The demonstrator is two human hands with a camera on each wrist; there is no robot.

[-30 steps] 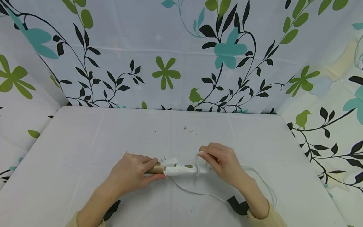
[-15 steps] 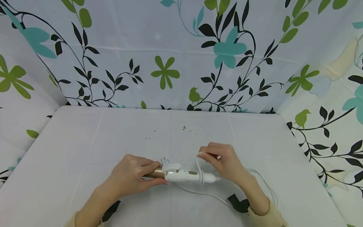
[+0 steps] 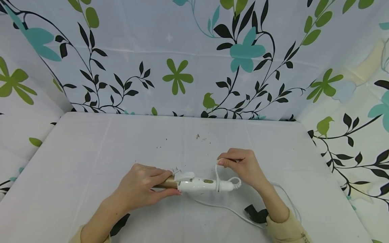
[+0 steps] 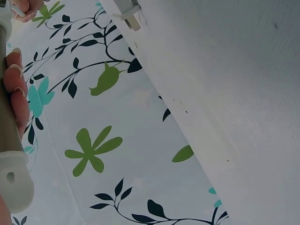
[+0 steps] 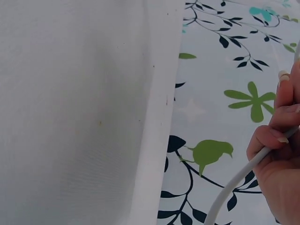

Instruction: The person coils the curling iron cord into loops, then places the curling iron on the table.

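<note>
A curling iron point(image 3: 197, 185) with a white handle and gold barrel lies across the front middle in the head view. My left hand point(image 3: 143, 185) grips its barrel from the left, thumb and fingers round it; in the left wrist view the fingers point(image 4: 18, 98) curl behind the gold barrel point(image 4: 8, 117). Pinched in my right hand point(image 3: 244, 165) is the white cord point(image 3: 217, 170), which loops round the handle near its right end and rises to the fingertips. Fingers of the right hand point(image 5: 281, 140) close on the cord point(image 5: 239, 178) in the right wrist view.
A white cloth covers the table point(image 3: 121, 141), with small brown crumbs point(image 3: 198, 136) toward the back. More cord point(image 3: 225, 207) trails beneath the iron toward the right forearm. Black pieces point(image 3: 256, 214) lie near both forearms. A leaf-patterned curtain point(image 3: 188, 40) surrounds the table.
The right hand, pinching the cord, has moved slightly up and right, so the handle's right end and a small cord loop now show. The iron has shifted slightly toward the front.
</note>
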